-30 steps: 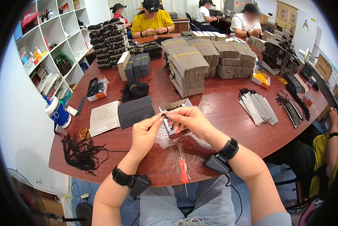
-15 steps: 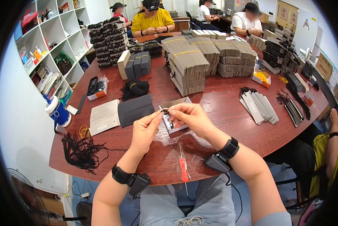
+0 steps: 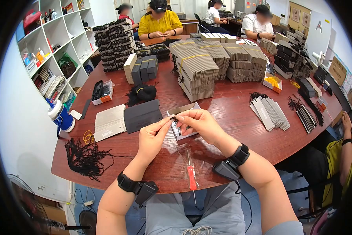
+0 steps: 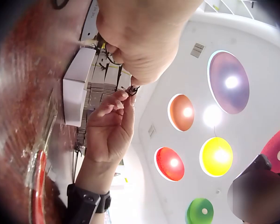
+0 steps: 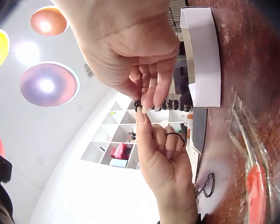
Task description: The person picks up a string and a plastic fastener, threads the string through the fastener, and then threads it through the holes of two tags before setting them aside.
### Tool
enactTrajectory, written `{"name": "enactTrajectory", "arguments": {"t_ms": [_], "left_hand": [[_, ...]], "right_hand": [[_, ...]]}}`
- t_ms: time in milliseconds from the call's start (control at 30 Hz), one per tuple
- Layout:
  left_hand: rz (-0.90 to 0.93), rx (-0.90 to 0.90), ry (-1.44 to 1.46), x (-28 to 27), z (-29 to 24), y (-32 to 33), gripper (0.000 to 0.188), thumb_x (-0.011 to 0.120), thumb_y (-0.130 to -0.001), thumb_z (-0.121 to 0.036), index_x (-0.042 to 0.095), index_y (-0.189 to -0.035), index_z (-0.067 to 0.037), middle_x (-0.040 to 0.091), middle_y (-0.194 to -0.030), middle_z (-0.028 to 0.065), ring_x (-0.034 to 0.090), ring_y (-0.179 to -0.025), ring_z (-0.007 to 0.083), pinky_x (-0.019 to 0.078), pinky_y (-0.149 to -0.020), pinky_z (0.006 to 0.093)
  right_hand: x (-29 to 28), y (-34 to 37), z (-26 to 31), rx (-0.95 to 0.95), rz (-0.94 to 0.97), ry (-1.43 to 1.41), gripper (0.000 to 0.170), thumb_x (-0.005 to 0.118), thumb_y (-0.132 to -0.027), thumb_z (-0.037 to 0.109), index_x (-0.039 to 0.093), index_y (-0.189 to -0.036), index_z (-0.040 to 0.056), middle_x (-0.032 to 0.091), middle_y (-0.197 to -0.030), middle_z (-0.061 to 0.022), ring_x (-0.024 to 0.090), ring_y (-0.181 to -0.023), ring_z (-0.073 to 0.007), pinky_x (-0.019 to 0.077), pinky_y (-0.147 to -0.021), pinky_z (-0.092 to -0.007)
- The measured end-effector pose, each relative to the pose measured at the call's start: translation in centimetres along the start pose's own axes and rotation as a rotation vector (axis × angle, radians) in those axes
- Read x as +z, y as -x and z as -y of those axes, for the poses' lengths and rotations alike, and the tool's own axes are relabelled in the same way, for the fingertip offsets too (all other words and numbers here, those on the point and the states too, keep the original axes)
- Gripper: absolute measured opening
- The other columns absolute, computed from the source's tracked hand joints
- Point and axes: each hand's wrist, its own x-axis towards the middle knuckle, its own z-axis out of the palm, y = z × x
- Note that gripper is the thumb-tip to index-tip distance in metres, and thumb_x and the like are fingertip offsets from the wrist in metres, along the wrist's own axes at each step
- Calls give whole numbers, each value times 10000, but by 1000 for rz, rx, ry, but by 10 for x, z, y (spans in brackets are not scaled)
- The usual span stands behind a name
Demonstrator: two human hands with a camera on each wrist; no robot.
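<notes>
Fingertip to fingertip, my two hands meet above an open white box (image 3: 180,136) near the table's front. My left hand (image 3: 151,140) pinches a small looped bit of black cord (image 5: 137,103) between thumb and forefinger. From the other side my right hand (image 3: 201,124) pinches the same cord, its remaining fingers curled below. A strand of black cord (image 5: 176,135) also passes across the left hand's curled fingers in the right wrist view. The fingertips partly hide the loop. Below the hands lies a red-handled screwdriver (image 3: 191,178) on clear plastic.
Left of the hands lie a bundle of black cords (image 3: 85,158), a grey card (image 3: 109,122) and a dark card (image 3: 142,116). Banded stacks of grey cards (image 3: 195,66) rise behind the box. Corded grey tags (image 3: 268,113) are fanned out to the right. Several people sit around.
Both hands stay together over the box, with small finger movements at the cord. The loop showed a little more half a second ago than it does now.
</notes>
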Motion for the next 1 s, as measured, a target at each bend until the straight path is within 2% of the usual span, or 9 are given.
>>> {"name": "enactTrajectory", "arguments": {"t_ms": [133,567,633,667,733,767,833,867,1000], "left_hand": [[11,66,-41,0,2,-1,213,528,-798,-73,568,-995,-2,607,-901,58,517,-782,47,416,-684,184],[53,71,-69,2,2,-2,225,509,-802,-52,557,-1015,2,599,-919,60,514,-811,60,403,-728,192],[-13,131,-33,7,-2,-2,226,508,-806,-61,549,-1017,11,604,-806,16,499,-694,23,396,-618,161],[-13,131,-33,5,-3,-2,226,508,-806,-61,549,-1017,11,604,-806,16,499,-694,23,396,-618,161],[14,-96,10,0,-4,-2,216,492,-819,-51,514,-1021,22,588,-795,27,501,-717,27,403,-651,159],[14,-96,10,0,-5,-2,216,492,-819,-51,514,-1021,22,588,-795,27,501,-717,27,403,-651,159],[17,-141,143,1,-5,-2,170,490,-820,-47,515,-974,19,552,-724,-9,452,-618,-1,361,-553,136],[33,-154,220,3,-6,-3,213,487,-824,-58,513,-1022,16,502,-682,-41,363,-542,-19,285,-470,132],[137,-242,266,-1,-3,-2,264,485,-825,-69,495,-1078,6,466,-662,-53,307,-492,-14,240,-426,145]], "right_hand": [[0,-1,-1,4,-5,-1,213,544,-799,188,580,-901,5,573,-739,-37,529,-623,-62,476,-549,-191],[-3,-1,0,41,-22,5,198,548,-798,181,580,-888,7,576,-731,-27,530,-630,-60,460,-574,-181],[-5,-3,-4,19,-60,-20,187,545,-800,166,574,-891,6,577,-729,-23,530,-627,-57,453,-577,-176],[-6,-4,-4,19,-61,-20,187,545,-800,166,574,-891,6,577,-729,-23,530,-627,-57,453,-577,-176],[-9,-5,-4,-58,-106,51,175,536,-805,150,568,-895,4,575,-725,-21,529,-624,-53,448,-589,-170],[-8,-5,-4,-58,-107,51,175,536,-805,150,568,-895,4,575,-725,-21,529,-624,-53,448,-589,-170],[-6,-5,-4,-107,-127,60,149,527,-808,125,573,-859,-7,573,-693,-13,523,-594,-45,440,-557,-169],[-7,-6,-5,-107,-126,60,149,527,-808,125,573,-859,-7,573,-693,-13,523,-594,-45,440,-557,-169],[-8,-7,-6,-163,-141,96,144,518,-813,122,567,-866,-3,567,-696,-9,521,-606,-45,439,-574,-167]]}}
